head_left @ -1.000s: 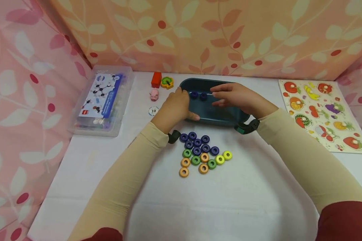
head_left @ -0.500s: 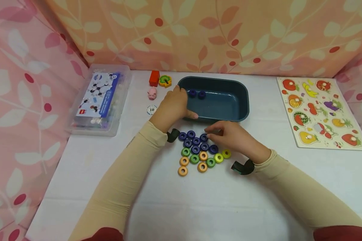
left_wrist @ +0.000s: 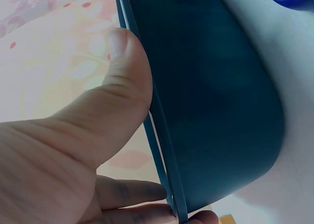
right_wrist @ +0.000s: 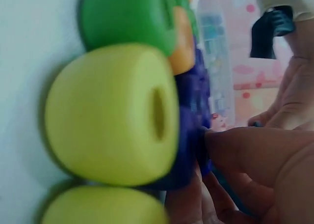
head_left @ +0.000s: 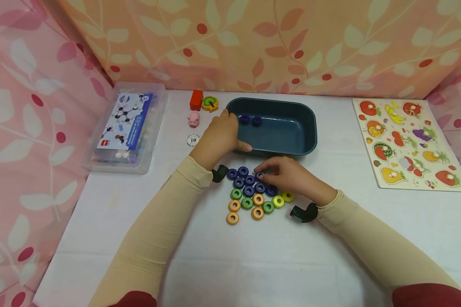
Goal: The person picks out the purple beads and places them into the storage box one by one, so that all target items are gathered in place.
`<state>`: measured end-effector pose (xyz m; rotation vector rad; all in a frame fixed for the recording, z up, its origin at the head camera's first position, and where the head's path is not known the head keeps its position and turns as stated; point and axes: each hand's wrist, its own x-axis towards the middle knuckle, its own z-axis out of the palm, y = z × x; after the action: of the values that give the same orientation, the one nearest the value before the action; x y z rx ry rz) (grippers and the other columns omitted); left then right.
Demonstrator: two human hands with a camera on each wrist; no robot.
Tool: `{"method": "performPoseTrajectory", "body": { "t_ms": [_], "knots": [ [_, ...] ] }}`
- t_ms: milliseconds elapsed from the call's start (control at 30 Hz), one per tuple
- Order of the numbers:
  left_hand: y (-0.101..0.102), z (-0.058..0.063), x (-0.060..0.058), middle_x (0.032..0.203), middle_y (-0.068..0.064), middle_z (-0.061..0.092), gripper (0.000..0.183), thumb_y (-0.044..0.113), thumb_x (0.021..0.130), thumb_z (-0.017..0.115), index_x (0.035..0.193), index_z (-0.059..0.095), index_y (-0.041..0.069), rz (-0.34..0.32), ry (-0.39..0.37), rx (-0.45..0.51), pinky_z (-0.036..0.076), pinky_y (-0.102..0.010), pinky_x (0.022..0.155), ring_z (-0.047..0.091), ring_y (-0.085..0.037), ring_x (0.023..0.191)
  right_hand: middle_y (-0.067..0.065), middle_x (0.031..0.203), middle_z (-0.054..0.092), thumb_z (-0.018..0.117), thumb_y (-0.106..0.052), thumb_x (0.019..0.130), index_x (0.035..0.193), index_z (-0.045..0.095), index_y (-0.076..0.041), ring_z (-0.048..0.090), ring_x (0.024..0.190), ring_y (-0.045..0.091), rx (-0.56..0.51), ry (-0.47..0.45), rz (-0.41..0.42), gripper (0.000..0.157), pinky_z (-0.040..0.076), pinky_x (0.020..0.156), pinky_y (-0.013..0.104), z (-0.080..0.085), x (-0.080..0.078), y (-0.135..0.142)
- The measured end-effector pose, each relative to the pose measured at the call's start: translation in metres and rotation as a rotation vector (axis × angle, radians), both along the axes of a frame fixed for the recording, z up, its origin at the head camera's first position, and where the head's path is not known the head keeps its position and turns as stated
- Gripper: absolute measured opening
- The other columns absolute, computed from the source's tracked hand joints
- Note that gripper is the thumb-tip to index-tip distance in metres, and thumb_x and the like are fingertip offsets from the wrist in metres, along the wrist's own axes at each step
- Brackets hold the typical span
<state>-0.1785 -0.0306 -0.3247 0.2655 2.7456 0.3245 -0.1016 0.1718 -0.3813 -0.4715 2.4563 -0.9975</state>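
Observation:
My left hand grips the left end of a dark teal plastic tub, its thumb over the near rim. In the left wrist view the thumb and fingers lie around the tub's rim. Two dark purple rings sit inside the tub at its left. My right hand pinches a purple ring at the upper right of a cluster of rings. Several more purple rings lie there, with green rings, orange rings and yellow rings nearer me.
A clear plastic case with a molecule label stands at the left. Beside the tub are a red block, a tree piece, a pink pig and a round "10" disc. A fruit puzzle board lies at the right.
My right hand has come from over the tub down to the rings, and its fingers have closed on a purple one. The left hand keeps its hold on the tub.

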Motion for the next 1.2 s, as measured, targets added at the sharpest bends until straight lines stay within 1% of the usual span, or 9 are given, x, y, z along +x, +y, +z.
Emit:
{"method": "performPoseTrajectory", "body": {
  "t_ms": [200, 300, 400, 567, 767, 900, 1000, 1133, 1200],
  "knots": [
    [-0.001, 0.001, 0.0, 0.162, -0.024, 0.025, 0.113, 0.057, 0.074, 0.083, 0.153, 0.03, -0.005, -0.003, 0.007, 0.015, 0.038, -0.051, 0.116, 0.038, -0.043, 0.141, 0.003, 0.112, 0.074, 0.072, -0.023, 0.093, 0.12, 0.073, -0.017, 0.073, 0.088, 0.015, -0.03, -0.025, -0.027, 0.028, 0.053, 0.075, 0.03, 0.041, -0.003, 0.006],
    [-0.001, 0.003, 0.001, 0.162, -0.024, 0.025, 0.114, 0.057, 0.074, 0.082, 0.154, 0.029, -0.004, -0.001, 0.002, 0.02, 0.038, -0.052, 0.115, 0.038, -0.043, 0.142, 0.004, 0.107, 0.076, 0.07, -0.025, 0.095, 0.122, 0.072, -0.02, 0.074, 0.094, 0.018, -0.017, -0.015, -0.104, 0.028, 0.051, 0.079, 0.033, 0.065, -0.025, 0.012],
    [-0.001, 0.004, 0.0, 0.163, -0.023, 0.024, 0.114, 0.059, 0.074, 0.081, 0.154, 0.028, -0.004, 0.002, -0.01, 0.011, 0.038, -0.051, 0.116, 0.037, -0.043, 0.142, 0.006, 0.112, 0.075, 0.064, -0.025, 0.099, 0.13, 0.066, -0.019, 0.072, 0.104, 0.02, -0.006, -0.061, -0.177, 0.032, 0.053, 0.092, 0.037, 0.077, -0.058, 0.018],
    [0.0, 0.004, 0.0, 0.163, -0.023, 0.023, 0.115, 0.059, 0.073, 0.08, 0.154, 0.028, -0.003, 0.01, -0.024, 0.0, 0.038, -0.051, 0.116, 0.036, -0.042, 0.143, 0.014, 0.131, 0.062, 0.054, -0.014, 0.103, 0.144, 0.054, -0.01, 0.064, 0.117, 0.025, -0.028, -0.224, -0.189, 0.041, 0.046, 0.11, 0.042, 0.068, -0.11, 0.021],
    [0.001, 0.002, -0.002, 0.164, -0.023, 0.021, 0.116, 0.06, 0.074, 0.08, 0.155, 0.026, -0.003, 0.006, -0.035, -0.016, 0.036, -0.05, 0.117, 0.034, -0.042, 0.145, 0.017, 0.134, 0.06, 0.055, -0.015, 0.102, 0.147, 0.05, -0.008, 0.062, 0.117, 0.025, 0.048, -0.337, -0.155, 0.046, 0.044, 0.113, 0.042, 0.046, -0.142, 0.018],
    [0.001, -0.001, -0.003, 0.165, -0.023, 0.02, 0.117, 0.061, 0.074, 0.08, 0.156, 0.025, -0.002, -0.004, -0.032, -0.018, 0.035, -0.05, 0.118, 0.033, -0.042, 0.145, 0.019, 0.145, 0.051, 0.052, -0.014, 0.104, 0.153, 0.04, -0.008, 0.061, 0.124, 0.028, 0.001, -0.376, -0.161, 0.051, 0.044, 0.112, 0.041, 0.04, -0.144, 0.02],
    [0.002, -0.002, -0.003, 0.164, -0.023, 0.02, 0.118, 0.061, 0.073, 0.08, 0.156, 0.025, -0.002, -0.006, -0.027, -0.015, 0.036, -0.05, 0.118, 0.034, -0.043, 0.145, 0.016, 0.149, 0.049, 0.056, -0.02, 0.103, 0.153, 0.041, -0.011, 0.064, 0.121, 0.025, -0.044, -0.292, -0.195, 0.054, 0.048, 0.108, 0.038, 0.044, -0.134, 0.024],
    [0.001, -0.001, -0.002, 0.164, -0.024, 0.021, 0.118, 0.061, 0.072, 0.08, 0.156, 0.026, -0.002, -0.002, -0.014, -0.014, 0.037, -0.05, 0.117, 0.036, -0.043, 0.144, 0.011, 0.14, 0.059, 0.062, -0.037, 0.099, 0.144, 0.056, -0.014, 0.068, 0.109, 0.015, -0.082, -0.163, -0.271, 0.05, 0.05, 0.105, 0.033, 0.062, -0.101, 0.031],
    [0.001, 0.0, -0.002, 0.164, -0.024, 0.021, 0.117, 0.06, 0.073, 0.081, 0.156, 0.026, -0.002, 0.002, -0.009, -0.01, 0.037, -0.05, 0.116, 0.036, -0.043, 0.144, 0.009, 0.133, 0.065, 0.064, -0.041, 0.098, 0.136, 0.064, -0.015, 0.069, 0.105, 0.015, -0.085, -0.147, -0.281, 0.046, 0.052, 0.102, 0.033, 0.07, -0.08, 0.033]
  ]
}}
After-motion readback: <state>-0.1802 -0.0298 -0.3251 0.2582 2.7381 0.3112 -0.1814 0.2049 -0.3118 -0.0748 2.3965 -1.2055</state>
